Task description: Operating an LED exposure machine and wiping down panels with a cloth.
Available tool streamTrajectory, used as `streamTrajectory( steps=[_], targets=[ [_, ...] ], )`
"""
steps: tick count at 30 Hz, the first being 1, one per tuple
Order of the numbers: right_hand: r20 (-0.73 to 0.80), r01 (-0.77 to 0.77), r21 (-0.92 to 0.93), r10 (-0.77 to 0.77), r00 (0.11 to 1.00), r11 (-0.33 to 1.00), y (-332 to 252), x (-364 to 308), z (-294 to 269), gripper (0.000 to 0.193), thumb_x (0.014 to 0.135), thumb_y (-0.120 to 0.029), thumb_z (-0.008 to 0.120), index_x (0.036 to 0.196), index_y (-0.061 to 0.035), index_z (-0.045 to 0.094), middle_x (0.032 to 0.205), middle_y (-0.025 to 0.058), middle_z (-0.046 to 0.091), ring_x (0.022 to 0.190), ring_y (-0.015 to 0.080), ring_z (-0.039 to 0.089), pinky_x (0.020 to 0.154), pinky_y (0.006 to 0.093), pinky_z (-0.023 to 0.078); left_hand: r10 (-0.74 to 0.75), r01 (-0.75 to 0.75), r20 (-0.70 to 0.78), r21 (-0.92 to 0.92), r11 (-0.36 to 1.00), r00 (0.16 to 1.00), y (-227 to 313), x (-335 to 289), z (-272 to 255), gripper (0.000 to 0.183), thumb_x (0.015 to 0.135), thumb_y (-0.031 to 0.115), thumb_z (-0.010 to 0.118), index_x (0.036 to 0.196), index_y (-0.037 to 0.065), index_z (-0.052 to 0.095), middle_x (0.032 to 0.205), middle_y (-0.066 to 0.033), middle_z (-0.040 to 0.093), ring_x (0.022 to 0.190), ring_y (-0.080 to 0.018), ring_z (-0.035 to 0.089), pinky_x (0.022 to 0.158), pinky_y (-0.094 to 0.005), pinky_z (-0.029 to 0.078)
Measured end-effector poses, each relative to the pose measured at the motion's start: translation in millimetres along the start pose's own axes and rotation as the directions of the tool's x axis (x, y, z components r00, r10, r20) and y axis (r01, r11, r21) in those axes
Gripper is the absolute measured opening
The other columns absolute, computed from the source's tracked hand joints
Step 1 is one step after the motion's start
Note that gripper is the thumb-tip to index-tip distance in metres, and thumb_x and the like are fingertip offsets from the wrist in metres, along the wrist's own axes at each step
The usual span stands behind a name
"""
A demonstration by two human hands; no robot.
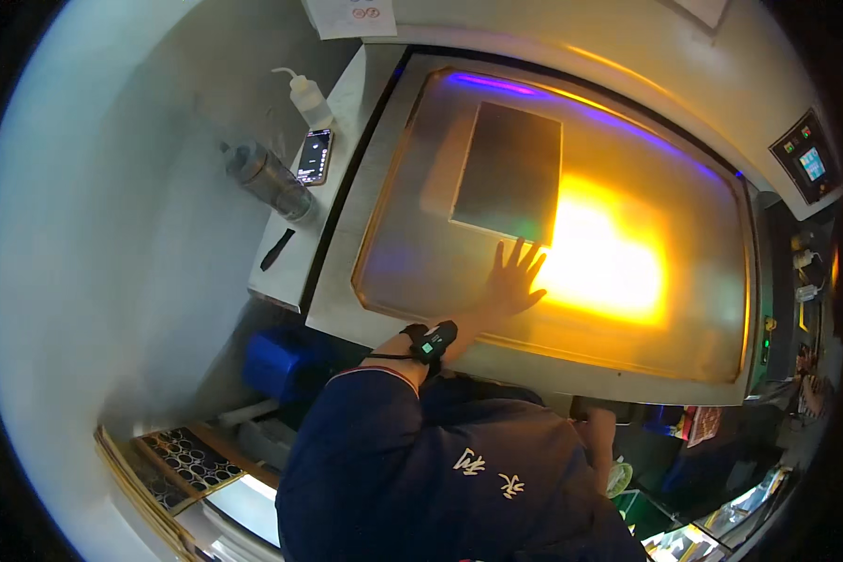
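Observation:
My left hand (515,283) is open, its fingers spread, at the lower edge of a dark rectangular sheet (508,173). The fingertips reach that edge; whether they press on it I cannot tell. The sheet lies on the broad, glossy work surface (421,253) of a framed machine, left of a bright yellow-white glow. On my left forearm is a black strapped device (431,343) with a small green light. At the machine's front edge, low on the right, my right arm (598,436) is bent. My right hand's fingers are hidden there.
Left of the machine, a ledge (332,140) holds a white squeeze bottle (309,101), a phone (315,156), a grey tumbler (270,180) and a black-handled tool (277,250). A control panel (808,161) stands far right. Below left are a blue bin (276,363) and framed panels (183,464).

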State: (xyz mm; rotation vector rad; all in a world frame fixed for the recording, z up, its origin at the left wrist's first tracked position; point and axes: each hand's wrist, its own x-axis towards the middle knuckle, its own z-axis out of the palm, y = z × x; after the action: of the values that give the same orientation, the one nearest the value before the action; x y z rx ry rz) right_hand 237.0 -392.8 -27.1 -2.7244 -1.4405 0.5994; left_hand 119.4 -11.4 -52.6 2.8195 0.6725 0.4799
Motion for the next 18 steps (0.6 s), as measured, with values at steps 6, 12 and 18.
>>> streamTrajectory(
  steps=[6,12,18],
  targets=[
    [-0.454,0.319,0.413,-0.111,0.884,0.853,1,-37,-2,0.028,0.079,-0.027,0.078,0.094,-0.0052,0.069,0.091,0.0121,0.069,0.084,0.0295,0.067,0.08,0.0439,0.05,-0.167,0.159,0.043,0.144,0.977,0.985,28,-2,26,0.091,0.083,0.066,0.055,0.15,0.009,0.031,0.16,-0.0175,0.014,0.146,-0.0423,0.011,0.111,-0.0698,0.007],
    [0.201,-0.039,0.699,-0.144,0.969,0.714,40,-49,25,0.031,0.09,-0.018,0.065,0.117,-0.0042,0.061,0.102,0.0123,0.066,0.1,0.0303,0.064,0.088,0.0371,0.05,-0.245,0.21,0.328,0.138,0.968,0.912,39,9,22,0.13,0.064,0.084,0.058,0.155,0.007,0.007,0.161,-0.0177,-0.006,0.147,-0.0432,-0.004,0.109,-0.0727,0.003],
    [0.118,0.154,0.298,-0.196,0.973,0.942,193,71,152,0.027,0.087,-0.02,0.065,0.109,-0.0048,0.065,0.099,0.016,0.067,0.1,0.0358,0.062,0.092,0.0417,0.047,-0.271,0.19,0.541,0.202,0.961,0.796,30,15,8,0.141,0.057,0.092,0.053,0.155,0.008,-0.002,0.161,-0.0155,-0.014,0.147,-0.0398,-0.012,0.11,-0.0708,-0.002]
  ],
)
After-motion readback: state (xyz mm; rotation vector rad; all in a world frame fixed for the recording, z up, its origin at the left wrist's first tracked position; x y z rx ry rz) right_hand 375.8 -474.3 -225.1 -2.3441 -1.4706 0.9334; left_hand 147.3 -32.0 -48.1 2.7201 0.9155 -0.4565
